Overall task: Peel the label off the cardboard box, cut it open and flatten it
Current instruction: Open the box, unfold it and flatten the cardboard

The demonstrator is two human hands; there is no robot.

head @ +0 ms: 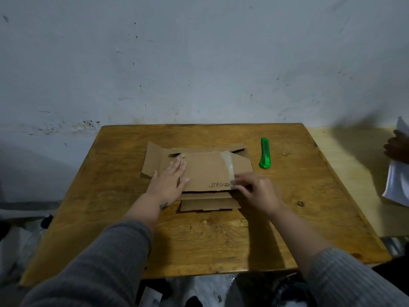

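In the head view, one brown cardboard box (199,171), already collapsed and lying flat, sits in the middle of the frame on one worn wooden table (221,240). Its flaps spread toward the left and toward the bottom of the frame, and some handwriting shows on its top panel. The left hand (168,182) lies open with the fingers spread, pressing flat on the left part of the cardboard. The right hand (254,191) is at the right edge of the top panel, and its fingertips seem to pinch the lower end of a strip of clear tape (230,167) that runs across this panel; the exact grip is a little blurred. I judge that the step in hand is the peeling of the tape or label from the already flattened box, with the cutting probably done. The next move calls for a slow pull along the strip while the left hand holds the cardboard down, so that the paper layer does not tear. One green utility knife (265,153) lies on the table at the right of the box, well apart from both hands. At the right edge of the frame, one other person's hand (396,149) holds white paper (396,185).
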